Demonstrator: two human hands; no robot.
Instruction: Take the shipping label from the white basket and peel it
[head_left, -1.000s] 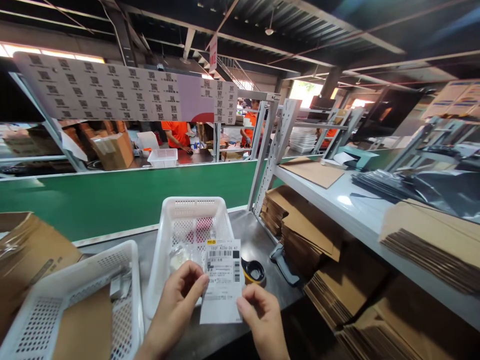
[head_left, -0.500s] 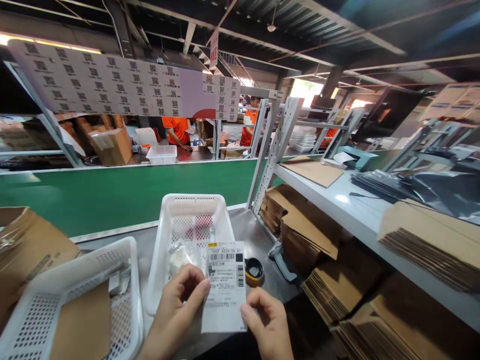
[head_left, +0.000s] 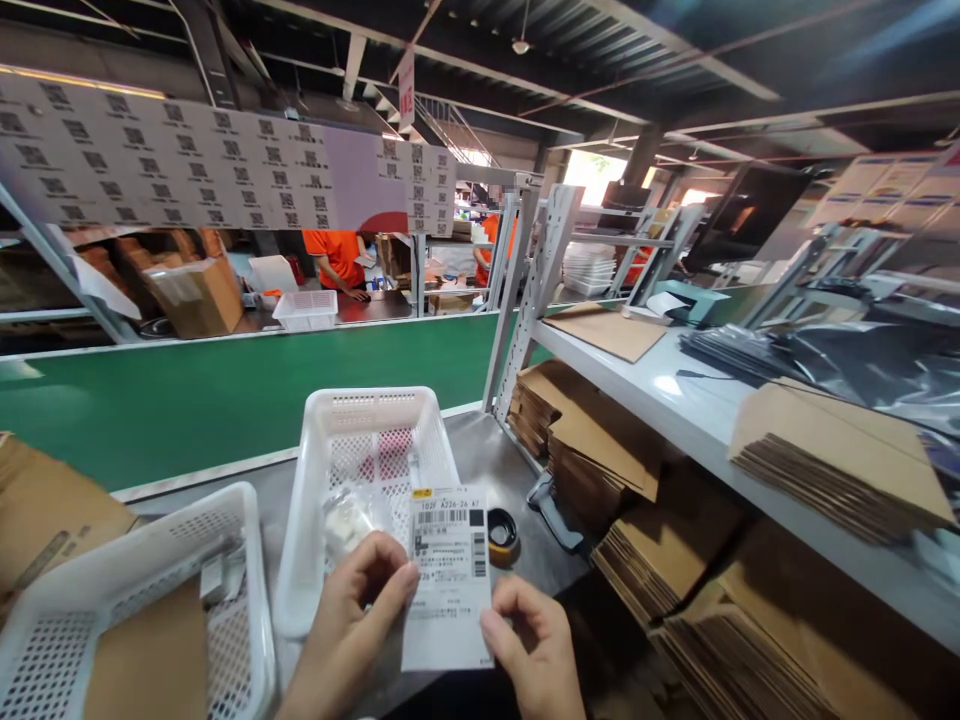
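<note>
Left hand: our left hand [head_left: 358, 625] pinched the left edge of a white shipping label [head_left: 448, 578] between thumb and fingers.
Right hand: our right hand [head_left: 534, 648] gripped the label's lower right corner.
Label: we held it upright, its barcode facing us, in front of a white basket [head_left: 319, 560].
Basket contents: a clear bag [head_left: 349, 517] and something pink lay inside.
Left: a second white basket [head_left: 247, 600] sat just beside the first.
Right: a tape roll [head_left: 502, 526] and a scanner [head_left: 553, 509] lay near stacked cardboard [head_left: 600, 455].
Beyond: a green conveyor belt [head_left: 225, 395].
</note>
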